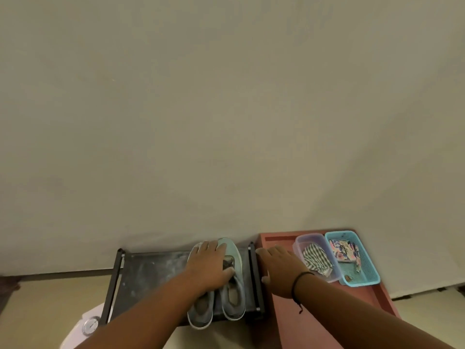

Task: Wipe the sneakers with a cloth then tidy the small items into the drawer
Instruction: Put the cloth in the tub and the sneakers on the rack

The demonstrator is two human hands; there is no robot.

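I see the left hand (210,267) resting with relaxed fingers on the sneakers (231,280) at the rack's (151,270) right end; the right hand (279,269), fingers straight, lies flat on the red table's (327,313) left edge

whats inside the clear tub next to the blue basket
A striped cloth lies crumpled in the clear tub, filling most of it. Anything under the cloth is covered and cannot be seen. The blue basket beside it holds a patterned item.
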